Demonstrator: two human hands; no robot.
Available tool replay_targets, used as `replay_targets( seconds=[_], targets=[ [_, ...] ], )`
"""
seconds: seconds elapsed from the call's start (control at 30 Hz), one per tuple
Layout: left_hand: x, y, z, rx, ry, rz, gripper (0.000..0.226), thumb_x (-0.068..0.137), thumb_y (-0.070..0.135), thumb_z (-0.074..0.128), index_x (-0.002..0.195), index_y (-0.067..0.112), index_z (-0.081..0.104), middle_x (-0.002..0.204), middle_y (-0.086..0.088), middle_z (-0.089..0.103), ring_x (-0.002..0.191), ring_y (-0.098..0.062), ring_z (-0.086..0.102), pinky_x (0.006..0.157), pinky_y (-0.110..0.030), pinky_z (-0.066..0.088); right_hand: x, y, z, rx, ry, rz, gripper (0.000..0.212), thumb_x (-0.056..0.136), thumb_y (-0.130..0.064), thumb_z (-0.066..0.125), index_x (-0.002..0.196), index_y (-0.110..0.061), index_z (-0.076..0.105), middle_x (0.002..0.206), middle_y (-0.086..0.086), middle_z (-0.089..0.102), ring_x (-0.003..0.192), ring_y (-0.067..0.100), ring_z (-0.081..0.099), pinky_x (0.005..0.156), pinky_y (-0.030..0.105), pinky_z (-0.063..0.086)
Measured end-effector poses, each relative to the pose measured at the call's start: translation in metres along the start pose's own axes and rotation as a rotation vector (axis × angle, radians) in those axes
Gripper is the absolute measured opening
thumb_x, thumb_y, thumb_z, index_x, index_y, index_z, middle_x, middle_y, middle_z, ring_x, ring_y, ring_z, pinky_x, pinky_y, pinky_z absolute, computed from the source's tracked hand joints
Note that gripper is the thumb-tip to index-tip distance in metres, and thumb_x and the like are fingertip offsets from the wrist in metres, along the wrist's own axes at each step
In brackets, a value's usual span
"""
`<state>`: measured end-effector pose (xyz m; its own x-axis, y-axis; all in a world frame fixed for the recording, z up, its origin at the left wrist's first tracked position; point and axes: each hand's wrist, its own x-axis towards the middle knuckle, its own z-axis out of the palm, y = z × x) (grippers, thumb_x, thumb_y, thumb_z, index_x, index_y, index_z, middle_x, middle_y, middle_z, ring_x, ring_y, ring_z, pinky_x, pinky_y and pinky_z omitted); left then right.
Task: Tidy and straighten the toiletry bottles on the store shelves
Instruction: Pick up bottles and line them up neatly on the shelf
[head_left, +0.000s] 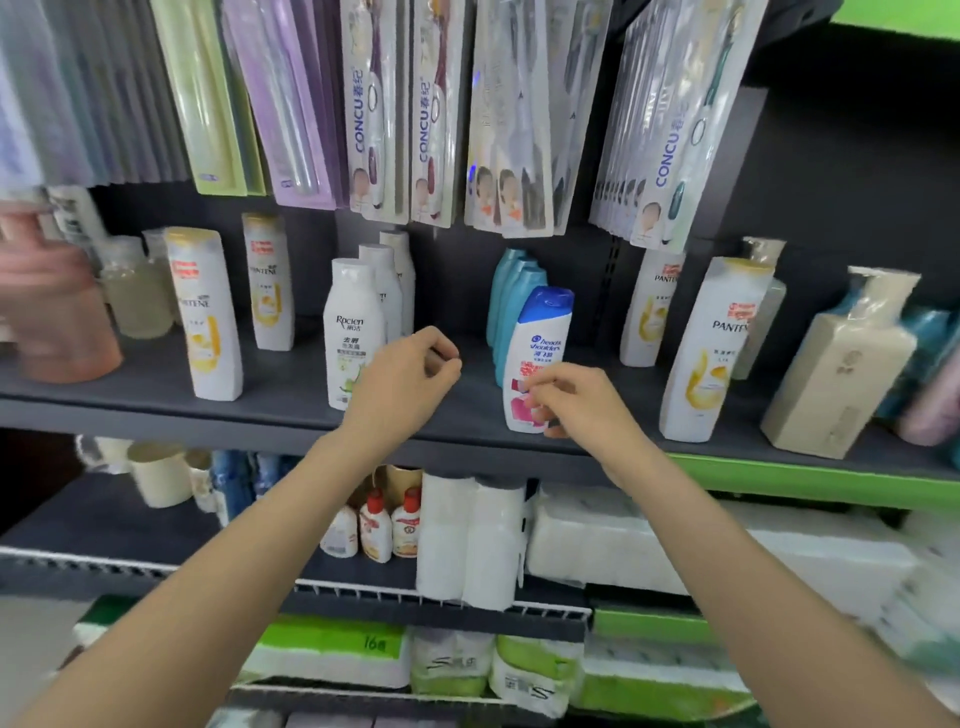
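A white Head & Shoulders bottle (540, 343) with a blue cap stands at the front of the grey shelf (280, 415), ahead of a row of teal bottles (511, 291). My right hand (576, 400) hovers in front of its lower half, fingers loosely curled, and I cannot tell whether they touch it. My left hand (410, 384) hangs between that bottle and the white Racien bottle (350, 332), fingers curled and holding nothing. Pantene bottles stand at left (205, 312) and right (709, 348).
Packaged toothbrushes (431, 114) hang low over the bottle tops. A pink pump bottle (52, 306) stands at far left and a beige pump bottle (841, 364) at right. Tissue rolls (467, 540) and small red-capped bottles (384, 525) fill the shelf below.
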<state>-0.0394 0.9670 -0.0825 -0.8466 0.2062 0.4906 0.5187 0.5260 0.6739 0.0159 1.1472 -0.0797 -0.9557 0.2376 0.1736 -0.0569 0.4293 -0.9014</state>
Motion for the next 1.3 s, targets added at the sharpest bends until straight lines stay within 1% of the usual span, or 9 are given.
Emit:
replay_targets(
  seconds=[0.23, 0.33, 0.5, 0.67, 0.8, 0.93, 1.07, 1.2, 1.3],
  targets=[
    [-0.023, -0.047, -0.050, 0.085, 0.234, -0.053, 0.015, 0.091, 0.032, 0.056, 0.101, 0.022, 0.060, 0.100, 0.006, 0.061, 0.084, -0.011, 0.058, 0.073, -0.031, 0.049, 0.007, -0.023, 0.063, -0.085, -0.105, -0.137, 0.024, 0.091, -0.013, 0.053, 0.112, -0.020, 0.060, 0.106, -0.001, 0.061, 0.096, 0.014, 0.059, 0.089, 0.036, 0.052],
    [-0.009, -0.071, -0.071, 0.065, 0.223, -0.081, 0.032, 0.090, 0.028, 0.059, 0.118, 0.014, 0.054, 0.112, -0.003, 0.057, 0.094, -0.016, 0.056, 0.078, -0.028, 0.044, 0.014, -0.039, 0.096, -0.112, -0.118, -0.167, 0.038, 0.092, -0.016, 0.055, 0.130, -0.022, 0.049, 0.126, 0.000, 0.054, 0.104, 0.011, 0.054, 0.090, 0.026, 0.045],
    [0.023, -0.097, -0.097, 0.031, 0.027, -0.054, 0.052, 0.090, 0.023, 0.060, 0.137, 0.014, 0.040, 0.130, -0.007, 0.052, 0.113, -0.018, 0.052, 0.087, -0.023, 0.039, 0.037, -0.065, 0.141, -0.081, -0.016, -0.171, 0.047, 0.094, -0.016, 0.054, 0.139, -0.018, 0.038, 0.134, 0.002, 0.048, 0.108, 0.006, 0.044, 0.085, 0.020, 0.036],
    [0.049, -0.116, -0.102, -0.001, -0.253, 0.041, 0.047, 0.093, 0.019, 0.056, 0.137, 0.020, 0.039, 0.123, -0.009, 0.058, 0.110, -0.018, 0.056, 0.093, -0.030, 0.046, 0.058, -0.071, 0.171, 0.019, 0.095, -0.113, 0.041, 0.093, -0.020, 0.056, 0.132, -0.017, 0.045, 0.121, 0.000, 0.057, 0.105, 0.014, 0.056, 0.086, 0.030, 0.048],
    [0.057, -0.121, -0.102, -0.110, -0.293, 0.056, 0.043, 0.092, 0.018, 0.058, 0.132, 0.021, 0.042, 0.106, -0.005, 0.063, 0.089, -0.012, 0.059, 0.068, -0.014, 0.044, 0.060, -0.075, 0.178, 0.091, 0.121, -0.040, 0.037, 0.093, -0.019, 0.057, 0.128, -0.016, 0.048, 0.116, 0.003, 0.061, 0.105, 0.019, 0.060, 0.089, 0.038, 0.052],
    [0.062, -0.126, -0.104, -0.117, -0.294, 0.098, 0.040, 0.091, 0.020, 0.059, 0.129, 0.019, 0.046, 0.098, -0.001, 0.060, 0.086, -0.013, 0.059, 0.063, -0.010, 0.040, 0.057, -0.077, 0.181, 0.127, 0.136, -0.021, 0.024, 0.089, -0.018, 0.063, 0.111, -0.014, 0.055, 0.110, 0.008, 0.065, 0.100, 0.022, 0.064, 0.084, 0.042, 0.055],
    [0.060, -0.128, -0.111, -0.201, -0.300, 0.096, 0.036, 0.088, 0.026, 0.063, 0.121, 0.020, 0.052, 0.099, 0.001, 0.063, 0.090, -0.012, 0.062, 0.069, -0.018, 0.048, 0.049, -0.083, 0.181, 0.316, 0.133, -0.019, 0.024, 0.089, -0.016, 0.062, 0.111, -0.008, 0.055, 0.106, 0.007, 0.067, 0.090, 0.016, 0.067, 0.066, 0.030, 0.058],
    [0.051, -0.130, -0.124, -0.303, -0.544, 0.073, 0.041, 0.082, 0.025, 0.070, 0.118, 0.027, 0.049, 0.110, 0.004, 0.065, 0.096, -0.009, 0.064, 0.078, -0.028, 0.056, 0.040, -0.090, 0.173, 0.558, 0.097, 0.010, 0.021, 0.093, -0.017, 0.056, 0.112, -0.007, 0.057, 0.107, 0.010, 0.067, 0.099, 0.025, 0.066, 0.080, 0.042, 0.057],
    [0.047, -0.128, -0.131, -0.277, -0.506, 0.126, 0.050, 0.081, 0.025, 0.071, 0.126, 0.026, 0.047, 0.113, 0.001, 0.064, 0.097, -0.013, 0.064, 0.076, -0.030, 0.057, 0.037, -0.091, 0.174, 0.618, 0.092, 0.043, 0.024, 0.095, -0.021, 0.053, 0.116, -0.009, 0.058, 0.109, 0.009, 0.068, 0.102, 0.025, 0.065, 0.087, 0.045, 0.054]
  ],
)
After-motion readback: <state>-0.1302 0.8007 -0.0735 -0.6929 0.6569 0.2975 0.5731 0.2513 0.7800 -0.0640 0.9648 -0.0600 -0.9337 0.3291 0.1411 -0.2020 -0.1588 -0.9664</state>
